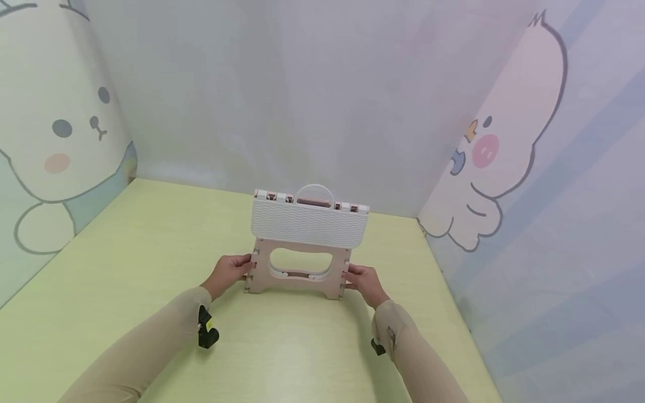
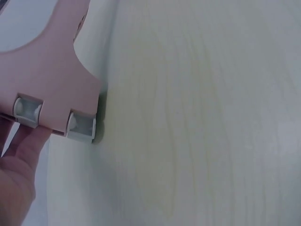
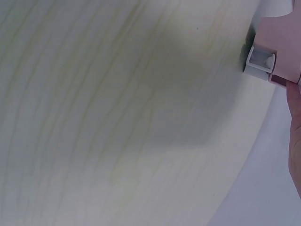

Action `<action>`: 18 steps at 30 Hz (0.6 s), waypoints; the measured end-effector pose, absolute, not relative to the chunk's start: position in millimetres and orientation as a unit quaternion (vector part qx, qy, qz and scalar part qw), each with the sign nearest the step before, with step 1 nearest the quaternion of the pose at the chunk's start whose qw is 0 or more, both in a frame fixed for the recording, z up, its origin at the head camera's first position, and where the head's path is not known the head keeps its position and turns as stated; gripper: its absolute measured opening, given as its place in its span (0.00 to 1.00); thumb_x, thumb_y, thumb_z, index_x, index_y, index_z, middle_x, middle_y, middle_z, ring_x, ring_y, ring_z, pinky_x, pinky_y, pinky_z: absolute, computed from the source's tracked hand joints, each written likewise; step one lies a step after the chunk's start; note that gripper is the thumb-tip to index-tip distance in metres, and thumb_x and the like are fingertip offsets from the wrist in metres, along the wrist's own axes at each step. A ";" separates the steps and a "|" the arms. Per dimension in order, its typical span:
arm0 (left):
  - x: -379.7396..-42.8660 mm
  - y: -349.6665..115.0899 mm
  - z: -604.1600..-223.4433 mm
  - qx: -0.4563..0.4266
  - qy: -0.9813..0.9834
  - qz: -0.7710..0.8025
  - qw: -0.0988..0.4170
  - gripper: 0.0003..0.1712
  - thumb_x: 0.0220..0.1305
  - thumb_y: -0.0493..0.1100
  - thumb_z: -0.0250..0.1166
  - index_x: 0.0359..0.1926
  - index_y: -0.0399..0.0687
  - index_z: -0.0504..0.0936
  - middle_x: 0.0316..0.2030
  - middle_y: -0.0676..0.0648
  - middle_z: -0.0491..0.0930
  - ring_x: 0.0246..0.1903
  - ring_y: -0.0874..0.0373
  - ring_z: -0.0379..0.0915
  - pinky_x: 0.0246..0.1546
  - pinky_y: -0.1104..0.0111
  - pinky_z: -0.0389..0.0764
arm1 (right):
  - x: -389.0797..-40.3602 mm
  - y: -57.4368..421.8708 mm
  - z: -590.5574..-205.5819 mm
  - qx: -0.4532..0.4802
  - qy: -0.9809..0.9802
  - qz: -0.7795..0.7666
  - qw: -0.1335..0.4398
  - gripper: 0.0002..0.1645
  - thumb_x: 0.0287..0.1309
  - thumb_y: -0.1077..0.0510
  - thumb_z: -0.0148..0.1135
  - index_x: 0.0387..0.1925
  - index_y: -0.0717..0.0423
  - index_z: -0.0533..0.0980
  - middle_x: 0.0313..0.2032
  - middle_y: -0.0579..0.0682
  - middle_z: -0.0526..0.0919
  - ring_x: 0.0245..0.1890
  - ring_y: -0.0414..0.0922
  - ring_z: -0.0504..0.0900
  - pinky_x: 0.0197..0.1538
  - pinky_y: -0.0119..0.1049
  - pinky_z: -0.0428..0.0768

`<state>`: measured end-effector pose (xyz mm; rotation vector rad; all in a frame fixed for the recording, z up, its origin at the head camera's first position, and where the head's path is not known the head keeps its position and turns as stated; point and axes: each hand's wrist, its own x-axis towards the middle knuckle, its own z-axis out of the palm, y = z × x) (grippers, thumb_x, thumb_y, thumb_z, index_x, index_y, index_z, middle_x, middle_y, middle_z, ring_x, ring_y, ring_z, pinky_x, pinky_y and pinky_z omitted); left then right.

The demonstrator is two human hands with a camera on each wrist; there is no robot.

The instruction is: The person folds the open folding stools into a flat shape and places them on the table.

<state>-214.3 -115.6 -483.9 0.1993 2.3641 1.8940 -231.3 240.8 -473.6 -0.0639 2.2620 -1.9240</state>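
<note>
A pink and white folding step stool (image 1: pixel 308 223) stands on the table in the middle of the head view. Its white textured top panel is tilted toward me, with a thin white carrying handle (image 1: pixel 314 186) arched above. Below it is the pink leg panel (image 1: pixel 297 286), which has an oval opening. My left hand (image 1: pixel 227 274) grips the panel's left edge, and my right hand (image 1: pixel 369 284) holds its right edge. Up close in the left wrist view, the pink leg corner (image 2: pixel 56 80) has grey hinge pieces. Some fingers of both hands are hidden behind the panel.
The pale yellow-green wood-grain table (image 1: pixel 297 358) extends around the stool. A plain grey-white wall covering (image 1: pixel 312 95) rises behind it. Side walls carry cartoon animals, one on the left (image 1: pixel 65 123) and one on the right (image 1: pixel 514 112).
</note>
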 end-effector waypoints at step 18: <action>-210.8 -116.2 -482.4 0.055 0.786 0.613 0.060 0.20 0.68 0.33 0.56 0.57 0.24 0.70 0.54 0.29 0.73 0.52 0.38 0.74 0.38 0.61 0.81 | -228.4 239.5 -473.0 -0.029 0.762 -0.641 0.086 0.20 0.59 0.71 0.58 0.52 0.77 0.73 0.50 0.69 0.78 0.42 0.49 0.83 0.40 0.42 0.82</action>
